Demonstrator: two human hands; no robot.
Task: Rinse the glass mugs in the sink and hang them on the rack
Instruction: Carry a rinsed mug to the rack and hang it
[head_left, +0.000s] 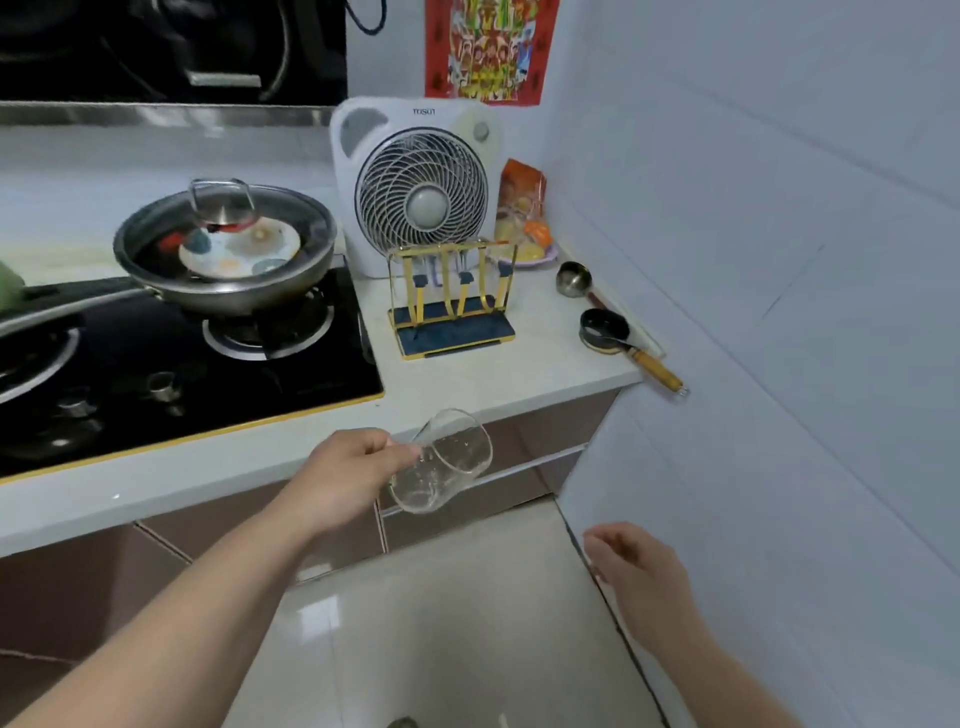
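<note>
The left hand (345, 470) holds a tipped glass mug (441, 462) in front of the white desk (467, 374), while the right hand (639, 571) hangs loose, holding nothing, by the tiled wall (779, 260).

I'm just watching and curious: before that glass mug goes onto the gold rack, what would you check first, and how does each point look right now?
1. Grip: left hand holds the glass mug at its side, fingers curled: ok.
2. Mug rinsed: droplets show inside: ok.
3. Free pegs: the rack carries no mugs: ok.
4. Rack upright on the counter: ok.
5. Right hand free, holding nothing: ok.
6. Mug's handle position: cannot tell, hidden by the hand.
</note>
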